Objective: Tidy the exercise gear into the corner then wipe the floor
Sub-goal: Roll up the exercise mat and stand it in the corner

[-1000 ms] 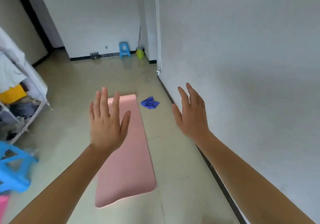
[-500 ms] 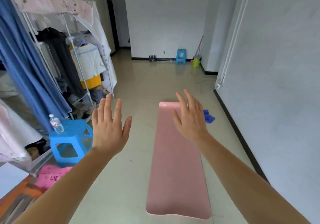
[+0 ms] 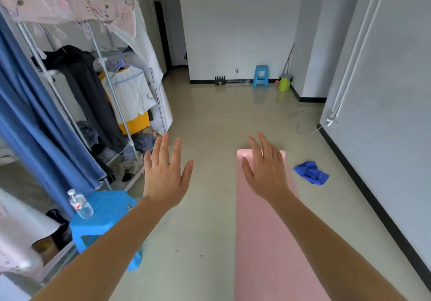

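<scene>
— Where is the exercise mat found?

— The pink exercise mat (image 3: 261, 242) is laid flat and unrolled on the floor (image 3: 210, 125). It runs away from the viewer, alongside the white wall (image 3: 396, 90) on the right. Small white lettering is printed at its far left corner, too small to be read.

— And the cloth?

— A crumpled blue cloth (image 3: 311, 172) is seen on the floor just beside the mat's far right corner, between mat and wall. Whether the mat is touched by it cannot be told.

— How are the hands held?

— Both are raised in the air, backs turned to the camera, with fingers straight and spread; nothing is gripped. The right hand (image 3: 265, 172) is seen in front of the mat's far end. The left hand (image 3: 164, 174) is seen over bare floor to the mat's left.

— What is seen further out?

— A blue stool (image 3: 105, 209) is placed at the near left, and a clear water bottle (image 3: 80, 204) is stood upright on it. Behind it, a clothes rack (image 3: 112, 79) is hung with garments and draped with a pink-patterned cover. A blue curtain (image 3: 35, 125) is hung at the left edge. Against the far wall a second blue stool (image 3: 260, 76) and a green bucket (image 3: 285, 83) are set, with a long handle (image 3: 289, 58) leaned above the bucket. A pale cable (image 3: 300, 123) is trailed over the floor near the right wall's corner.
</scene>
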